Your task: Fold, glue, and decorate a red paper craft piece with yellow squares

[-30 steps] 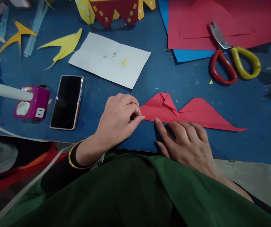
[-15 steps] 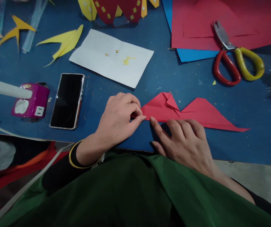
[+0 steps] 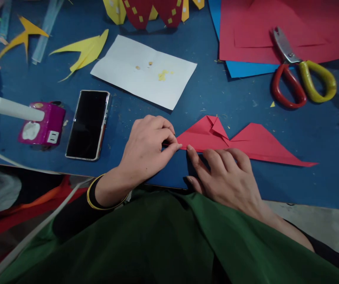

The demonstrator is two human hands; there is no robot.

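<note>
A folded piece of red paper point(image 3: 264, 144) with two peaks lies along the front of the blue table point(image 3: 146, 171). My left hand point(image 3: 150, 148) pinches its left end between thumb and fingers, hiding that tip. Just right of this pinch, my right hand point(image 3: 225, 177) rests with its index fingertip on the paper's lower edge. Its other fingers are bent loosely along the same edge, apart from the thumb, and grip nothing. A small flap is folded over on the left peak.
Left of my hands lie a phone point(image 3: 88, 125) and a magenta block point(image 3: 43, 123). Behind are a white sheet point(image 3: 142, 79) with scraps and yellow paper cutouts point(image 3: 83, 53). Red-and-yellow-handled scissors point(image 3: 290, 57) rest partly on red sheets point(image 3: 246, 23) at the back right.
My right hand has slid slightly left along the paper's lower edge. The left hand keeps its pinch. The table's contents appear shifted a little to the right as the view moved.
</note>
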